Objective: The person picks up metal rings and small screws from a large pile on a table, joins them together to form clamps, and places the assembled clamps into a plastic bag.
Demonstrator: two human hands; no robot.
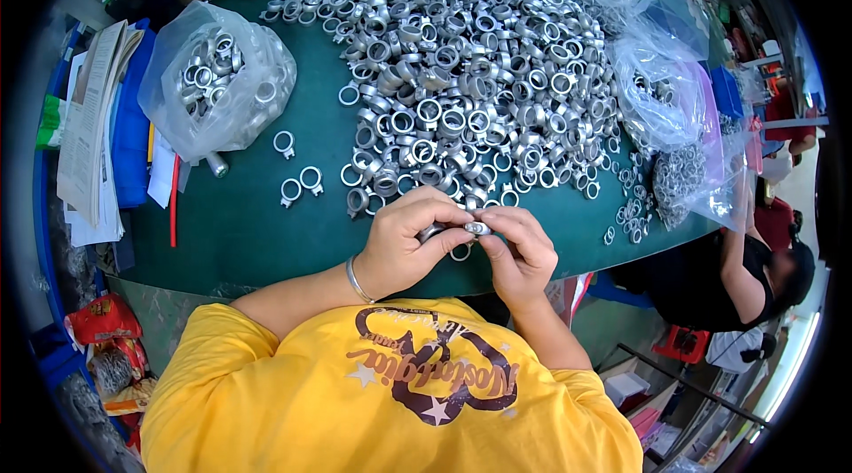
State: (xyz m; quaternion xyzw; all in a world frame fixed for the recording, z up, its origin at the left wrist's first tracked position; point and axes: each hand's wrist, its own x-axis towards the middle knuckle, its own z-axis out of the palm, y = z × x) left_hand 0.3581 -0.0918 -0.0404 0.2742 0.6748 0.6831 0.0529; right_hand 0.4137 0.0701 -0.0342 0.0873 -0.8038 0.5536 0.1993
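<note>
At the table's near edge, my left hand (399, 238) is closed around a silver metal ring clamp (430, 232), mostly covered by the fingers. My right hand (521, 249) meets it, thumb and forefinger pinching a small shiny metal end (477, 228) between the two hands. Whether that end belongs to the ring clamp is hidden by my fingers. Just below my fingertips lies another metal ring (460, 252). A large heap of similar ring clamps (453, 74) spreads over the green table (240, 242) beyond my hands.
Three loose ring clamps (311, 178) lie left of the heap. A clear plastic bag (266, 65) of clamps stands at left, by papers (98, 118) and a red stick (174, 202). Smaller rings (635, 211) and bags (652, 100) sit at right. Another person (754, 282) works beyond.
</note>
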